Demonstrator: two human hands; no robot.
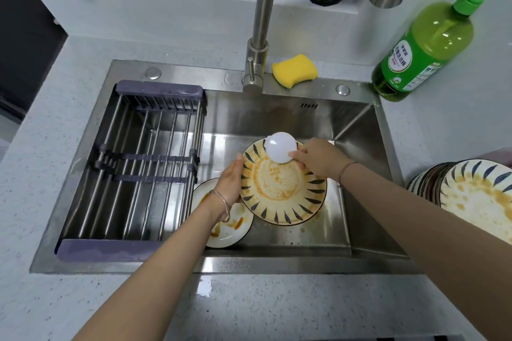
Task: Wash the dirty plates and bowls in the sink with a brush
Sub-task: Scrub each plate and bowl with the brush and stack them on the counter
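A cream plate (282,188) with dark blue rim strokes and orange sauce stains is tilted up inside the steel sink (368,232). My left hand (231,183) grips its left rim. My right hand (318,158) holds a white round-topped brush (279,147) against the plate's upper edge. Below the left wrist a white plate (232,230) with brown sauce smears lies flat on the sink floor. A stack of dirty patterned plates (476,196) sits on the counter at the right.
A grey drying rack (138,163) spans the sink's left half. The tap (261,28) rises behind the sink, with a yellow sponge (294,70) beside it. A green detergent bottle (424,47) stands at the back right. Jars line the shelf behind.
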